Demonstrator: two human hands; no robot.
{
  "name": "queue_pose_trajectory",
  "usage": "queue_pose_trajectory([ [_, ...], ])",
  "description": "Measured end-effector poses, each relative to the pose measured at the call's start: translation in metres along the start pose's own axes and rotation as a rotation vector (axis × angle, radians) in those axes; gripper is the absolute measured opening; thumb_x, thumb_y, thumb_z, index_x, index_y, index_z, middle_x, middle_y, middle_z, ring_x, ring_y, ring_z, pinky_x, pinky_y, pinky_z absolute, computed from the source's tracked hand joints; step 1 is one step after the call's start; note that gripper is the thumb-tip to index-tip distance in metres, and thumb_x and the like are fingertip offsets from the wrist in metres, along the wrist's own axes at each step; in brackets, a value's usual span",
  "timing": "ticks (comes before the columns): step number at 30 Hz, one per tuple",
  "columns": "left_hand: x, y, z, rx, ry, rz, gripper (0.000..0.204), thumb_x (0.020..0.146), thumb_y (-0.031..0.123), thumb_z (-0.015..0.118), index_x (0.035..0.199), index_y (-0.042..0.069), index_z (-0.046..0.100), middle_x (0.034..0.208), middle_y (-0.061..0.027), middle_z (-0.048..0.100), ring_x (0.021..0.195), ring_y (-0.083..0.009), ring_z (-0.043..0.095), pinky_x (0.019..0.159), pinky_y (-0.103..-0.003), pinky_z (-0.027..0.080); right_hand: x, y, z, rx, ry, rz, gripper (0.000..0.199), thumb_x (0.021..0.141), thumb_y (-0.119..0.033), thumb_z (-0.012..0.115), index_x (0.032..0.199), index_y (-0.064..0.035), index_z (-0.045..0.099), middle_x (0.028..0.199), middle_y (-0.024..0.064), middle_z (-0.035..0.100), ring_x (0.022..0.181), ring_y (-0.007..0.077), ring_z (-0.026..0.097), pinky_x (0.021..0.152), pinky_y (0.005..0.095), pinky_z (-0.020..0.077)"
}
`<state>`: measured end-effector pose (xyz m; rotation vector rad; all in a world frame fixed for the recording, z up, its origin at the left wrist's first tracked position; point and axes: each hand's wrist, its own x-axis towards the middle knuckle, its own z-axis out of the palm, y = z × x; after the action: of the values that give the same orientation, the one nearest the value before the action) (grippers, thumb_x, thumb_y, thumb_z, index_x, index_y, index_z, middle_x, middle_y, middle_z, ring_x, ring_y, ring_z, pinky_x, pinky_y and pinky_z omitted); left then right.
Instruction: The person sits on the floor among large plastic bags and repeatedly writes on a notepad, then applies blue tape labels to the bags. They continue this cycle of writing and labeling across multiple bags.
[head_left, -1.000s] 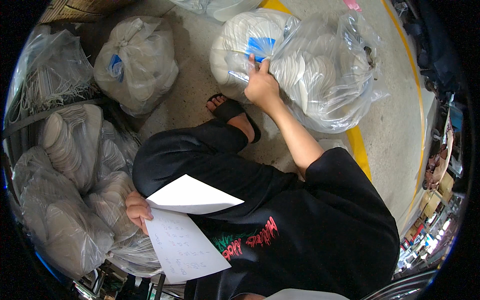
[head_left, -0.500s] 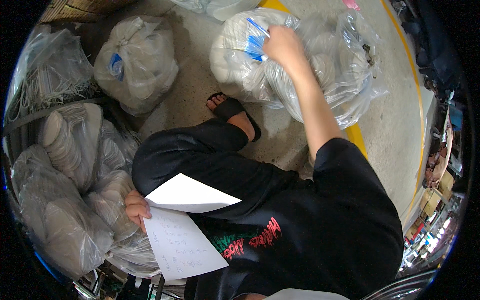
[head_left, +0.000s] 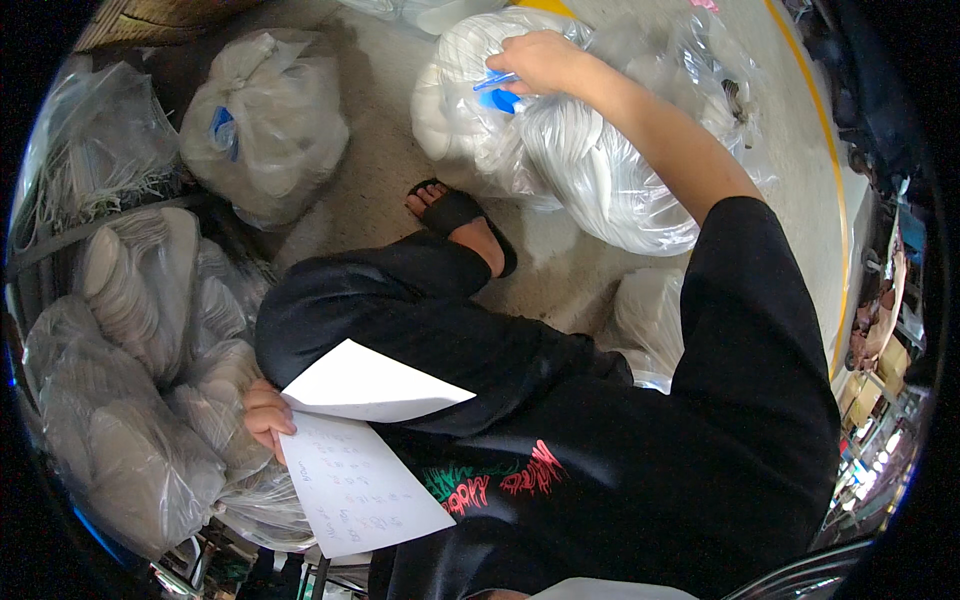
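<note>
Clear plastic bags crowd the floor (head_left: 380,200) — one knotted sack (head_left: 265,120) stands apart, several more pile at left. The right hand (head_left: 540,62) pinches a blue pen (head_left: 497,80) on the big bag (head_left: 600,150) ahead, checking apparently unfinished; the left hand (head_left: 265,418) grips two white sheets (head_left: 360,480).

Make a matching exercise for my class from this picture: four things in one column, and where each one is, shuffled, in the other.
Things
1. sheets of paper
2. blue pen
3. black sandal
4. tied bag with a blue label

Places
A. on the foot on the concrete floor
B. in the right hand, against the big clear bag
C. alone on the floor, upper left
D. in the left hand, over the lap

Pairs: 1-D, 2-B, 3-A, 4-C
</note>
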<state>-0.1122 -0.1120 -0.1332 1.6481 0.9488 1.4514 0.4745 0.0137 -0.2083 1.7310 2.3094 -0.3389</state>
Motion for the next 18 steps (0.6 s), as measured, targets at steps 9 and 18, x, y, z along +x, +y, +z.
queue_pose_trajectory([
  [9, 0.000, 0.001, 0.001, 0.001, -0.016, -0.001, 0.016, 0.087, 0.026, 0.063, 0.085, 0.011, 0.057, 0.091, -0.0073, 0.057, 0.083, -0.0145, 0.053, 0.077, -0.028, 0.044, 0.004, 0.022, 0.011, 0.109, 0.016, -0.165, 0.029, 0.086, -0.024, 0.075, 0.112, -0.0131, 0.071, 0.106, 0.0115, 0.067, 0.107, 0.0355, 0.066, 0.088, 0.0487, 0.0533],
  [18, 0.000, 0.002, 0.001, 0.006, -0.026, 0.000, 0.014, 0.087, 0.024, 0.061, 0.085, 0.011, 0.056, 0.091, -0.0072, 0.056, 0.082, -0.0145, 0.052, 0.077, -0.028, 0.043, 0.030, 0.055, 0.040, 0.217, -0.034, -0.194, 0.044, 0.081, -0.035, 0.076, 0.117, -0.0092, 0.075, 0.108, 0.0190, 0.075, 0.102, 0.0355, 0.071, 0.092, 0.0467, 0.0552],
])
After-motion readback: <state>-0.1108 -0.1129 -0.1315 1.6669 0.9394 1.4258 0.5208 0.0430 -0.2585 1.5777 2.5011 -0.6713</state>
